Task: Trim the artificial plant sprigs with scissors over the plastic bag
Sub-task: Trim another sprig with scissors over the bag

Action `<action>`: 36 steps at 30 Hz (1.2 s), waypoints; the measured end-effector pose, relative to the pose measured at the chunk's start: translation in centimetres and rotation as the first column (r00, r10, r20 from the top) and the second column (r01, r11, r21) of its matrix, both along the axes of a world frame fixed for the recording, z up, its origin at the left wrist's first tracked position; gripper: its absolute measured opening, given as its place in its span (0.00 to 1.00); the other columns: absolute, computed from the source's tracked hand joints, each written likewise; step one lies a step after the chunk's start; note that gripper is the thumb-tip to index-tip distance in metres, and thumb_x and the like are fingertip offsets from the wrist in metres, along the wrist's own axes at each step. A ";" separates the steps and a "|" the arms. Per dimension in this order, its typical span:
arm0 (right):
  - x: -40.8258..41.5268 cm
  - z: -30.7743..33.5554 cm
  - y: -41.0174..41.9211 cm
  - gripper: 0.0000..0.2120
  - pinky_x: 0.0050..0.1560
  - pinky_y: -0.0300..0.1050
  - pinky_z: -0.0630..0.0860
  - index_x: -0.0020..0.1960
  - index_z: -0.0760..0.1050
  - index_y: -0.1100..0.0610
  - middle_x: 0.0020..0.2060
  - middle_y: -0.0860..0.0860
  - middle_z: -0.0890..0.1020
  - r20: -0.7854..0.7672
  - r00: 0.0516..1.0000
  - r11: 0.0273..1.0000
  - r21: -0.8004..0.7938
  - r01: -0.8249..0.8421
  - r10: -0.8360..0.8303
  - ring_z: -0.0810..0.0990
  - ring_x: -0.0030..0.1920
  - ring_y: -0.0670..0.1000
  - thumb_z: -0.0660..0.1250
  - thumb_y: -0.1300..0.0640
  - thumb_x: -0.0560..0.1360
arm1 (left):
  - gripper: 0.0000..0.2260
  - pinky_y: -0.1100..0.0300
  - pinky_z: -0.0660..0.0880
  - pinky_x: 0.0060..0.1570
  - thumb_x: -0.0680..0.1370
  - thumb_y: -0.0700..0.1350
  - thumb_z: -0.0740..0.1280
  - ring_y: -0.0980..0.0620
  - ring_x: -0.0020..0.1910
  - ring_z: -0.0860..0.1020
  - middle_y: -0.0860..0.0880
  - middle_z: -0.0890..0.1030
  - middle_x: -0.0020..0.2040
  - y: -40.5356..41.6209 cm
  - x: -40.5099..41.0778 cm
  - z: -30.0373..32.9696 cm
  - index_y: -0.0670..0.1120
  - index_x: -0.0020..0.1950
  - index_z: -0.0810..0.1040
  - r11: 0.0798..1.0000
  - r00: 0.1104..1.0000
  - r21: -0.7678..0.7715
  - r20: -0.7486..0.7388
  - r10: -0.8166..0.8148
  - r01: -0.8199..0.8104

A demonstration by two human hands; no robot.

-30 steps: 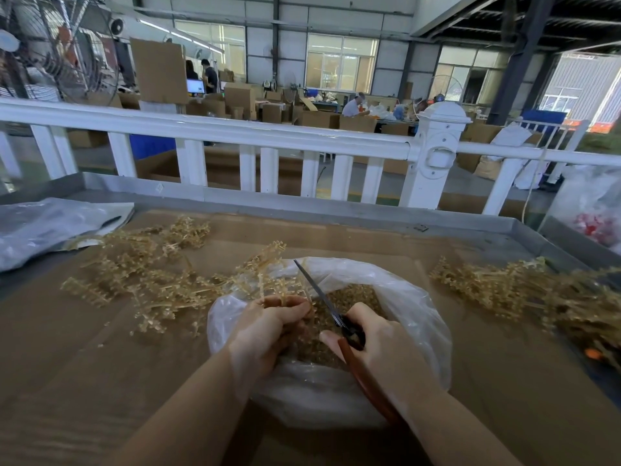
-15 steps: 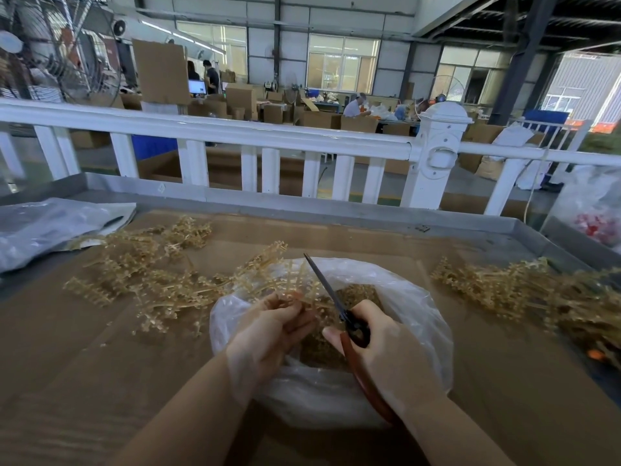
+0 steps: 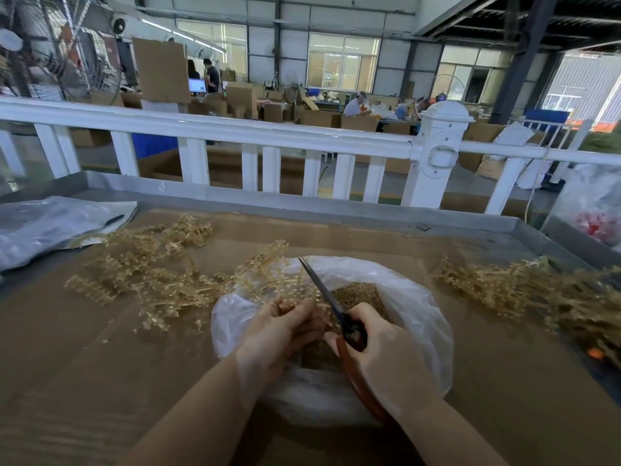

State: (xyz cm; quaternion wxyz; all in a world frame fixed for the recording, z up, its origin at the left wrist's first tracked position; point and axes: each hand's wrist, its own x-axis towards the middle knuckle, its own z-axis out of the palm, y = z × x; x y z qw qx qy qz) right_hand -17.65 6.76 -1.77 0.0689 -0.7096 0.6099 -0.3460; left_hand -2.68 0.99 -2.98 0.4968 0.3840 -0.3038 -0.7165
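Observation:
An open clear plastic bag (image 3: 416, 297) sits on the cardboard-covered table, with tan trimmings (image 3: 359, 294) piled inside. Over its left rim my left hand (image 3: 282, 331) pinches a tan artificial sprig (image 3: 265, 274) that fans up and to the left. My right hand (image 3: 383, 358) grips the orange-handled scissors (image 3: 322, 290), whose blades point up and away beside the sprig's stems. Whether the blades are apart is not clear.
A loose heap of tan sprigs (image 3: 151, 270) lies left of the bag, another heap (image 3: 524, 290) to the right. A flat plastic bag (image 3: 50, 227) lies at the far left. The table has a raised metal rim (image 3: 302, 203), and a white railing (image 3: 235, 132) runs behind it.
My left hand has lifted the sprig a little higher over the bag's rim, and the scissors' blades have tilted more upright beside it.

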 end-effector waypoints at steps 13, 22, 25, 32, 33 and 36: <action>0.0 -0.1 0.4 0.13 0.40 0.35 0.75 0.48 0.74 0.50 0.36 0.45 0.81 0.009 0.999 0.999 0.001 -0.047 0.047 0.79 0.39 0.43 0.69 0.42 0.72 | 0.21 0.63 0.80 0.33 0.65 0.30 0.70 0.50 0.36 0.83 0.41 0.80 0.43 0.5 0.2 0.0 0.36 0.57 0.74 0.981 0.967 0.055 -0.164 0.194 -0.187; -0.2 -0.6 0.4 0.15 0.38 0.31 0.69 0.46 0.68 0.44 0.36 0.41 0.76 -0.090 0.993 0.997 0.016 -0.075 0.076 0.75 0.39 0.41 0.66 0.36 0.70 | 0.09 0.64 0.79 0.35 0.74 0.32 0.65 0.54 0.36 0.84 0.43 0.83 0.45 0.8 0.1 0.1 0.38 0.53 0.76 0.974 0.964 0.057 -0.147 0.224 -0.218; -0.2 -0.8 0.4 0.15 0.38 0.31 0.68 0.46 0.67 0.43 0.36 0.40 0.75 -0.124 0.988 0.996 0.007 -0.090 0.090 0.74 0.39 0.41 0.64 0.35 0.69 | 0.06 0.65 0.79 0.35 0.75 0.31 0.64 0.53 0.35 0.84 0.44 0.84 0.40 0.8 0.1 0.2 0.38 0.51 0.77 0.970 0.957 0.064 -0.164 0.240 -0.233; -0.2 -1.2 0.0 0.15 0.37 0.30 0.66 0.46 0.65 0.42 0.36 0.40 0.74 -0.150 0.986 0.997 0.010 -0.077 0.078 0.73 0.39 0.41 0.63 0.33 0.69 | 0.07 0.66 0.80 0.34 0.75 0.29 0.63 0.52 0.35 0.83 0.43 0.83 0.39 0.8 0.2 0.2 0.38 0.44 0.78 0.967 0.948 0.051 -0.191 0.255 -0.250; -0.2 -1.2 0.0 0.15 0.37 0.30 0.65 0.46 0.65 0.42 0.36 0.40 0.74 -0.157 0.985 0.997 0.013 -0.073 0.074 0.73 0.39 0.40 0.62 0.33 0.69 | 0.07 0.66 0.79 0.33 0.75 0.29 0.63 0.53 0.34 0.83 0.44 0.83 0.38 0.8 0.3 0.2 0.38 0.44 0.77 0.967 0.947 0.050 -0.196 0.254 -0.249; -0.2 -1.2 -0.1 0.16 0.35 0.28 0.66 0.46 0.65 0.42 0.36 0.39 0.74 -0.163 0.983 0.996 0.031 -0.080 0.084 0.72 0.38 0.38 0.62 0.33 0.69 | 0.06 0.66 0.79 0.33 0.75 0.29 0.63 0.54 0.32 0.82 0.45 0.84 0.34 0.8 0.4 0.1 0.38 0.43 0.78 0.970 0.952 0.058 -0.189 0.242 -0.235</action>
